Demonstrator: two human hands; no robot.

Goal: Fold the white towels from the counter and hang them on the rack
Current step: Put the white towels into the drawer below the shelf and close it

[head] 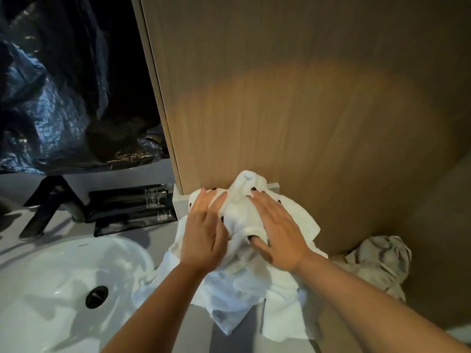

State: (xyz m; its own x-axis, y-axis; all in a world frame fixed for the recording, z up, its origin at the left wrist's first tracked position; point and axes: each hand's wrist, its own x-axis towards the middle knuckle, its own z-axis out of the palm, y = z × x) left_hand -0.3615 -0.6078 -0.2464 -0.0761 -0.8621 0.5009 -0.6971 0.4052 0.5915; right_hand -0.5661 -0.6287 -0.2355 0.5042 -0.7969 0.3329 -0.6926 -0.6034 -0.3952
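Dim bathroom, grey table point(163, 240) running along a wood-grain wall panel point(293, 98), lit by a warm patch of light mid-panel.

White towels point(244, 281) lie in a rumpled heap on the table, right of the sink, pushed up against the base of the panel; top of the heap bunches into a knot at the panel foot, lower edges spill toward the table's front edge. Can't tell how many towels are in the heap.

Both hands lie on top of the heap, palms down. Left hand point(205, 233): fingers straight & spread, pressing flat on the cloth, nothing gripped. Right hand point(276, 230): fingers also mostly straight, flat on the towel; index tip dips over the bunched part near the wall, thumb tip tucked against a fold. No clear pinch visible. Dark nail polish on both. Bare forearms come in from the bottom edge.

Just right of the heap, near the panel corner: a second crumpled cloth point(379, 261), greyish w/ darker stripes, apart from the hands.

Left of the heap: white sink point(63, 281) w/ dark round drain point(96, 296). Behind it a dark faucet point(48, 210), and beside that a black tray point(132, 212) holding dark tubes w/ small white print, too small to read. Above, a mirror point(76, 85) showing dark blue crinkled plastic.
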